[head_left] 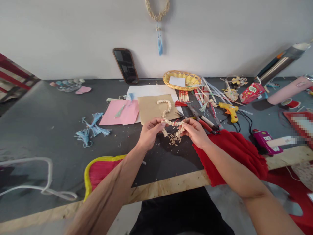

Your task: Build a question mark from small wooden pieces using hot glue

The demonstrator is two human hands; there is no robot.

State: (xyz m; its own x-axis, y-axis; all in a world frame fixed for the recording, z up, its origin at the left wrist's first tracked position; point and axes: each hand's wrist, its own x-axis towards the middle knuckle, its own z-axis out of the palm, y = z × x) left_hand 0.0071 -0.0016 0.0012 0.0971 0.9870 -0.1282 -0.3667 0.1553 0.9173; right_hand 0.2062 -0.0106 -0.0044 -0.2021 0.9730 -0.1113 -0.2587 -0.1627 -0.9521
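Beaded strand [174,123] is stretching between both hands above the table [49,114], its far end curling over the brown paper [148,106]. The left hand [151,130] is pinching it between thumb and fingers, nearly closed; the right hand [195,130] is gripping it likewise. Loose pale pieces [174,139] are lying just below. Red cloth [236,156] is crowding the space under the right forearm, pliers [205,124] are lying close beside that hand, and a yellow glue gun [229,111] is resting farther right.
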